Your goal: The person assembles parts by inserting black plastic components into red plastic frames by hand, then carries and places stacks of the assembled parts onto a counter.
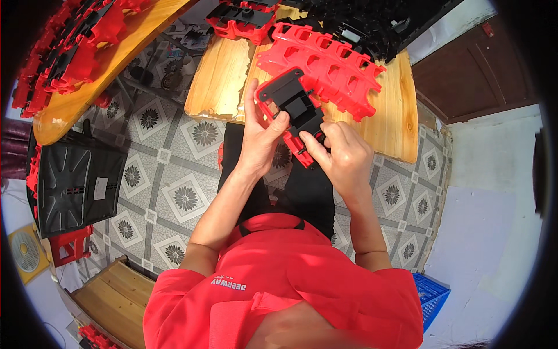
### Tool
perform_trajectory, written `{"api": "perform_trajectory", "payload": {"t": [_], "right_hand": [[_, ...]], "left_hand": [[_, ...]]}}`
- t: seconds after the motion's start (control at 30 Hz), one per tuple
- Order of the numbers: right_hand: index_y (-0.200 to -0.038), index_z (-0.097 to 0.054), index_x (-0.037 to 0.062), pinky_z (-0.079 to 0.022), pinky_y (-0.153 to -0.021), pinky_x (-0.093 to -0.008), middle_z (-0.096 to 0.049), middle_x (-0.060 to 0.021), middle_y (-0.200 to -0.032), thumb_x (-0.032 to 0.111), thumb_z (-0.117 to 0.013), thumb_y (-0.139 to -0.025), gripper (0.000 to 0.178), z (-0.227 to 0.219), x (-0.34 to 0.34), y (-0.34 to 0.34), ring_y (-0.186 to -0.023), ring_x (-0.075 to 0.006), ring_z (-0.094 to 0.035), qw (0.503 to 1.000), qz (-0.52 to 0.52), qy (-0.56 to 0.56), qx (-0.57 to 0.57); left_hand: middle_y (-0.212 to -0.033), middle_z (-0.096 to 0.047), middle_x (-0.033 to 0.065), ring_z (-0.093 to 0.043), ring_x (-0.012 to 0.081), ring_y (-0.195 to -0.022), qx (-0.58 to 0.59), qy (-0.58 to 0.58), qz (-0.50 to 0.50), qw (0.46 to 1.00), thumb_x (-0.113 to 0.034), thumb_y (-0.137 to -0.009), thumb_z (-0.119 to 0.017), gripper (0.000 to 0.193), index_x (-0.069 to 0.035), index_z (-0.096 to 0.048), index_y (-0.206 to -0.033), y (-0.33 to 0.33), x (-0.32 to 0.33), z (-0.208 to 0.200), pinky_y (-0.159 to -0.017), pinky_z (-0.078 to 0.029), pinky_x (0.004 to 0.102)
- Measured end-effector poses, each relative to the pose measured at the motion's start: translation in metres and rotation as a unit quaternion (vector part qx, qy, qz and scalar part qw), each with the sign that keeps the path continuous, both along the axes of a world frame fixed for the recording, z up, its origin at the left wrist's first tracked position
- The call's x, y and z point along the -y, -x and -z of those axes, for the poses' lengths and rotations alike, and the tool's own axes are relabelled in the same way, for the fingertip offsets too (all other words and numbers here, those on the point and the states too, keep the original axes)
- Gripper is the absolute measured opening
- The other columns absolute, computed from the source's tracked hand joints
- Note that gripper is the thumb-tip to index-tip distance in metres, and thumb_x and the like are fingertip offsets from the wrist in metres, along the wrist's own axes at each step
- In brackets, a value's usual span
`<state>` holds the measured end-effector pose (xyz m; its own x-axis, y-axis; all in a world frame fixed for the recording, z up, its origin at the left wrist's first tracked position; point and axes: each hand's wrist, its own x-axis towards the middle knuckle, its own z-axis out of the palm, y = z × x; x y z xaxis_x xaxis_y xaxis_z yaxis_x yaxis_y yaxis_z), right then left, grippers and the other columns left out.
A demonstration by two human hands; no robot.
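Note:
Above my lap, in front of the table edge, I hold a red plastic housing with a black plastic insert [294, 104], tilted from upper left to lower right. My left hand [260, 131] is closed round its left side, the thumb pressing on the black part. At the lower right end, my right hand [343, 148] grips it with the thumb on the black part and the fingers curled. What lies under the fingers is hidden. Just beyond, a row of red plastic housings [325, 61] without black inserts lies on the wooden table [218, 78].
Black plastic parts [363, 26] are heaped at the table's far right. Red-and-black assembled pieces [244, 20] sit at its far edge, with more pieces [78, 49] on a wooden table at the left. A black crate [78, 186] stands left; a blue basket [430, 296] is at lower right.

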<state>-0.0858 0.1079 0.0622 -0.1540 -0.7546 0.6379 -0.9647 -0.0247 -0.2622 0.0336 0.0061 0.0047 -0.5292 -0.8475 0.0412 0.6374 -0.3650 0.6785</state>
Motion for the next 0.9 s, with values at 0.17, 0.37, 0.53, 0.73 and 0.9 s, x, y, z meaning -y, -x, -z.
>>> {"api": "perform_trajectory", "payload": {"t": [0.17,0.37,0.53,0.73,0.9], "right_hand": [[-0.078,-0.056,0.0065,-0.044,-0.049,-0.0349,-0.053,-0.0050,-0.067,0.023,-0.082,-0.074,0.030,-0.002,-0.001,-0.003,-0.057,-0.0225,-0.057,1.000,-0.013,-0.022,0.005],[-0.115,-0.061,0.0016,-0.050,-0.067,-0.0284,-0.063,-0.0100,-0.092,0.018,-0.082,-0.076,0.047,-0.010,0.001,0.014,-0.077,-0.0211,-0.064,0.997,-0.042,-0.027,0.058],[-0.137,-0.048,-0.0038,-0.045,-0.099,-0.0371,-0.057,-0.0198,-0.130,0.029,-0.075,-0.086,0.066,0.037,0.006,-0.002,-0.119,-0.0281,-0.057,0.822,-0.161,-0.116,0.533],[-0.144,-0.034,-0.0009,-0.041,-0.102,-0.0450,-0.051,-0.0228,-0.134,0.040,-0.071,-0.088,0.078,0.033,0.042,0.005,-0.120,-0.0357,-0.054,0.928,-0.101,-0.081,0.350],[-0.135,-0.044,0.0015,-0.040,-0.101,-0.0458,-0.056,-0.0180,-0.124,0.035,-0.081,-0.077,0.077,0.051,0.042,0.070,-0.108,-0.0378,-0.055,0.955,0.273,0.113,0.007]], "left_hand": [[-0.144,-0.040,0.0121,-0.045,0.0243,-0.130,-0.047,-0.009,0.022,0.999,-0.018,-0.085,-0.077,0.097,-0.016,-0.010,-0.155,-0.004,-0.001,0.007,-0.108,-0.039,0.0412],[-0.128,-0.051,0.0077,-0.053,0.0209,-0.118,0.024,-0.008,-0.070,0.997,-0.026,-0.094,-0.063,0.055,-0.016,-0.034,-0.139,-0.009,0.002,-0.005,-0.097,-0.048,0.0438],[-0.123,-0.053,0.0065,-0.055,0.0189,-0.113,0.073,0.016,-0.155,0.985,-0.028,-0.097,-0.055,0.048,-0.011,-0.036,-0.137,-0.013,-0.006,0.005,-0.095,-0.049,0.0381],[-0.127,-0.053,0.0073,-0.057,0.0213,-0.111,0.247,0.052,-0.228,0.940,-0.038,-0.098,-0.052,0.054,-0.009,-0.034,-0.140,-0.037,0.090,0.018,-0.090,-0.052,0.0389],[-0.139,-0.047,0.0214,-0.050,0.0347,-0.123,0.501,-0.010,-0.297,0.812,-0.052,-0.088,-0.057,0.073,0.004,-0.047,-0.134,-0.028,0.203,0.048,-0.104,-0.038,0.0432]]}}
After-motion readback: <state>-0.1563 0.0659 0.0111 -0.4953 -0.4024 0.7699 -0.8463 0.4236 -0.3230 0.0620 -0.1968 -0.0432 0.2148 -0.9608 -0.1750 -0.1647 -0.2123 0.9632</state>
